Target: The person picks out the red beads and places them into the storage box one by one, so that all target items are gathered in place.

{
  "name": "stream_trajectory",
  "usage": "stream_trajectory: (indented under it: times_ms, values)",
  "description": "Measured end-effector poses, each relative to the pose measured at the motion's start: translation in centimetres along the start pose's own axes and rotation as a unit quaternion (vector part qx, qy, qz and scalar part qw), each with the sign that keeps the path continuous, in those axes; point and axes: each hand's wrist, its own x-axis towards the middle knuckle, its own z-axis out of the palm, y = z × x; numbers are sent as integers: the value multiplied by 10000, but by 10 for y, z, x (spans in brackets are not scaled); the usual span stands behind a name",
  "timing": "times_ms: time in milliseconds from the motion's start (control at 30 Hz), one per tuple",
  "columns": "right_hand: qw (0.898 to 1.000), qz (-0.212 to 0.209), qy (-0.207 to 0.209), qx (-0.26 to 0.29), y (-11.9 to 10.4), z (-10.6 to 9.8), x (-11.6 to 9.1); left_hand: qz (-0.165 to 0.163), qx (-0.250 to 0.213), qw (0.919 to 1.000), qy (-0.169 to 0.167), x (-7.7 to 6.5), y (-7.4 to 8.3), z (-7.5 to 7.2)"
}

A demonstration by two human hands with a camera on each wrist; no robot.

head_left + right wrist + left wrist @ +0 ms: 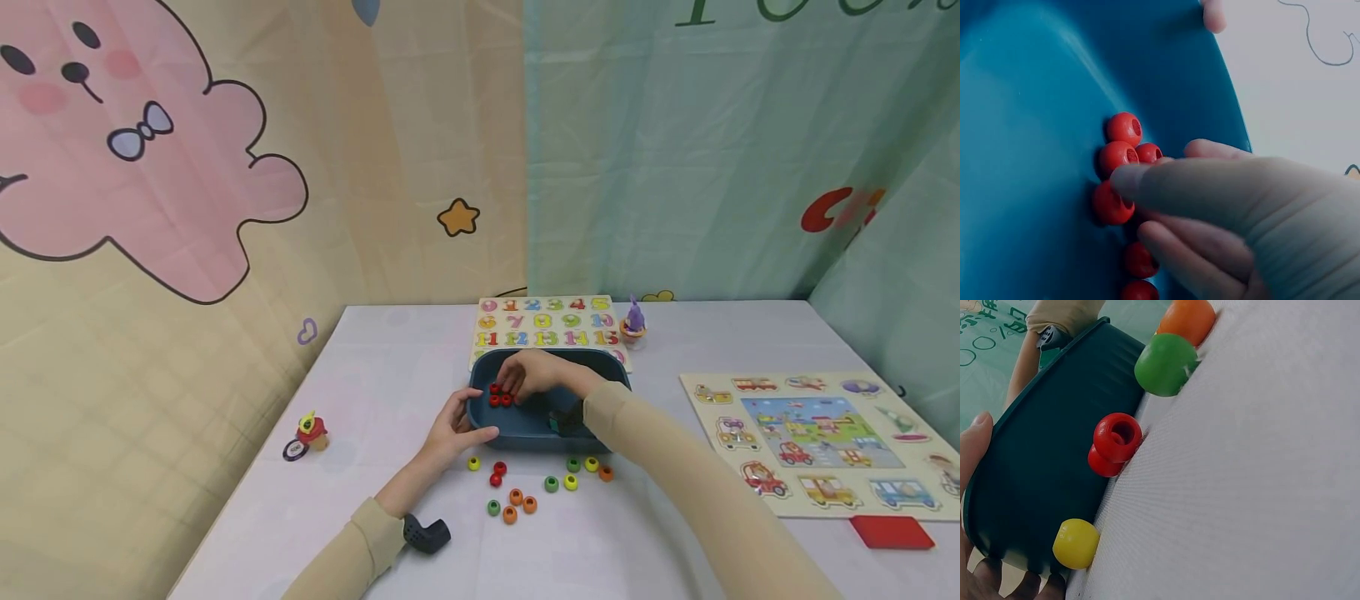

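Observation:
A dark blue rectangular tub [551,442] stands on the table, with several red beads [1124,129] on its floor near the left wall. My left hand [455,425] holds the tub's left end, thumb at the front rim and the other fingers around the side. Inside the tub, my right hand [531,375] reaches in among the red beads. Its thumb [1166,187] touches them, and its other fingers are spread a little apart from the thumb. Part of the bead group is hidden by the hand. In front of the tub lie loose beads, including a yellow bead [1077,544] and a green bead [1163,365].
Behind the tub is a number puzzle board [543,321], with a purple toy [634,320] beside it. A vehicle puzzle board [825,442] and a red block [892,532] lie to the right. A small red-capped toy [312,432] sits at left.

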Motion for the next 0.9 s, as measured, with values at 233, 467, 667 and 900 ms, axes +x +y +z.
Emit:
stream_trajectory:
  times_ms: [233,467,667,900]
  values:
    - [9962,-676,548,29,-20,-19,-12,82,-194,9998,-40,6,-20,-5]
    - [9855,-1377,987,-63,-52,-30,-42,54,-41,10000,73,7,-22,-5]
    - [9728,-2089,899,442,-73,-2,-73,-40,-119,9999,40,8,-21,-5]
    - [9750,-2118,500,456,-68,49,-92,344,-337,9985,-253,0,-4,-4]
